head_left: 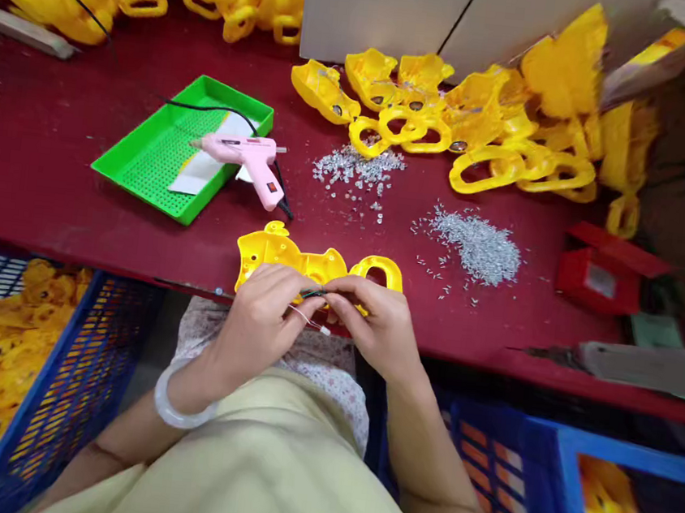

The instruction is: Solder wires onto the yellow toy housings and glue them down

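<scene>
**Yellow moulded plastic frame point(293, 261), with thin wire, at the worktop's front edge.**
Thin dark wire point(314, 293) is pinched by the left hand point(263, 317) and right hand point(375, 325), both grips closed on it. The frame is kept on the dark red worktop point(79, 196), where it could be tipped over the edge by a careless nudge. The fine strand could be lost if slippery fingertips slide. Granular loose silver beads point(358, 167) could be scattered by a sleeve. A glossy pink hot-glue gun point(239, 156) is laid across a perforated green tray point(142, 178); its black cord could be snagged.
</scene>
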{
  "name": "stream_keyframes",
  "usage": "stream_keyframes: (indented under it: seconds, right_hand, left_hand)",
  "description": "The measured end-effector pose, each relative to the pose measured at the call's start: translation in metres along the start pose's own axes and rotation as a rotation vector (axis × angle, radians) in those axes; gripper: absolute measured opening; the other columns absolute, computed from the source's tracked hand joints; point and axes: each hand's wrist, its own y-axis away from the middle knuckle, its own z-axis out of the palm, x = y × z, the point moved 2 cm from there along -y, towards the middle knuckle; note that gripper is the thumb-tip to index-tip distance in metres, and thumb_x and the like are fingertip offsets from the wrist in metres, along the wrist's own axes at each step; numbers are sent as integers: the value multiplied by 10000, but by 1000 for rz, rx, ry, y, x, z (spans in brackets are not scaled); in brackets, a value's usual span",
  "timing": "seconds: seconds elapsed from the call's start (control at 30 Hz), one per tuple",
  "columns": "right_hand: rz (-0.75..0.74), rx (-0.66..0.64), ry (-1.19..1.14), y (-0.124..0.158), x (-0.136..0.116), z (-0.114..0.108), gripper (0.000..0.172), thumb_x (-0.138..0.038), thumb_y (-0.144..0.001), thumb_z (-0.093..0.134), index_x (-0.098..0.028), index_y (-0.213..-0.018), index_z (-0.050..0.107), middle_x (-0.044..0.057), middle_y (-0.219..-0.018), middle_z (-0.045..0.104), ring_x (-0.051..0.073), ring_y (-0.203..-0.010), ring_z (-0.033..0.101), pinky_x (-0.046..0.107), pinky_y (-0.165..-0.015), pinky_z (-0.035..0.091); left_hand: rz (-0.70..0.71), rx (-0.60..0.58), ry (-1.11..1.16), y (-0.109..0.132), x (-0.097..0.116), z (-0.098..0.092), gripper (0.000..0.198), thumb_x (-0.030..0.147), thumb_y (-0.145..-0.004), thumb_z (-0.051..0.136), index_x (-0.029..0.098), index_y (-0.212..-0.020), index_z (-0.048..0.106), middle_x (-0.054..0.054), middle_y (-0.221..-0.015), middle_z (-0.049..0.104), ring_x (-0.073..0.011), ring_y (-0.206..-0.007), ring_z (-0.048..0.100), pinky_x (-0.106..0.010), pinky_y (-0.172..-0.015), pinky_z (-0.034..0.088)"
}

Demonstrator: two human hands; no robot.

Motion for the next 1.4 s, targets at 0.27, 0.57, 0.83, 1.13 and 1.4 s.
stream_keyframes:
  seconds: [0.27, 0.57, 0.83, 1.13, 1.4]
  right_hand:
    - [175, 33, -176, 8, 5, 15, 127, -289, -854, 651, -222, -942, 590, -32, -683, 638, 101, -540, 618, 216, -500, 501]
    - [-123, 172, 123, 5, -3, 19, 82, -192, -844, 659, -225, -907, 619, -15, -799, 659, 103, -698, 615, 200, -616, 499]
    - [-100, 122, -13, 2, -2, 20, 18, -255, -879, 623, -239, -889, 622, -10, -814, 663, 116, -701, 637, 191, -566, 507]
    - [-175, 121, 318, 4, 3, 0, 98, -163, -879, 592, -225, -955, 584, 21, -875, 652, 144, -798, 628, 249, -689, 510]
    - [-150, 73, 461, 8, -2, -2, 74, -209, -891, 590, -212, -961, 616, 57, -952, 646, 188, -901, 605, 340, -798, 494]
  left_hand:
    - [-326, 157, 51, 6, -4, -1, 78, 215, -826, 680, 176, -773, 638, 13, -742, 704, -131, -693, 662, -232, -637, 489]
    - [-411, 242, 85, 11, -4, 10, 121, 231, -821, 648, 187, -725, 589, 34, -667, 664, -121, -619, 637, -225, -597, 492]
    - [-311, 248, 23, 12, -2, 9, 134, 175, -850, 609, 189, -728, 555, 24, -670, 640, -140, -641, 628, -247, -597, 494]
    - [92, 39, -189, 20, -8, 2, 97, 86, -900, 523, 150, -875, 592, -27, -736, 631, -168, -733, 588, -326, -717, 455]
    - [127, -55, -203, 29, -13, -1, 172, 108, -893, 563, 121, -1059, 605, -64, -869, 688, -198, -855, 635, -382, -839, 450]
